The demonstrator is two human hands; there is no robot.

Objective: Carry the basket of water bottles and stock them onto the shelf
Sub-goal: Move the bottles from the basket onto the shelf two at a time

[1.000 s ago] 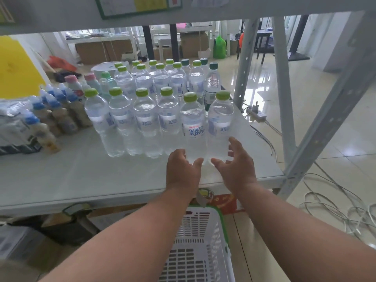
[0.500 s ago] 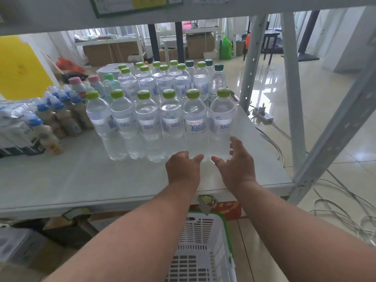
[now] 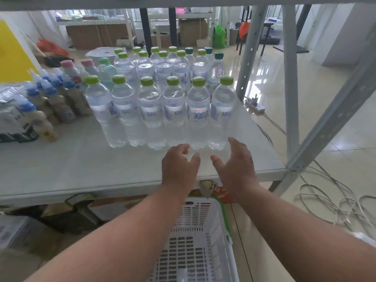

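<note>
Several clear water bottles (image 3: 198, 112) with green caps stand in rows on the white shelf board (image 3: 61, 165). My left hand (image 3: 179, 167) hovers just in front of the front row, fingers loosely curled, holding nothing. My right hand (image 3: 238, 165) is beside it, fingers apart and empty, a short gap from the rightmost front bottle (image 3: 222, 110). The white plastic basket (image 3: 195, 241) with a green rim sits on the floor below my forearms; no bottles show in the part I see.
Small blue-capped milky bottles (image 3: 50, 106) and pink-capped ones stand at the shelf's left. Grey metal uprights (image 3: 291, 88) frame the right side. Loose cables (image 3: 335, 200) and a power strip lie on the tiled floor at right. Boxes sit under the shelf.
Both hands have drawn back a little from the front-row bottles toward the shelf edge. The bottles stay put.
</note>
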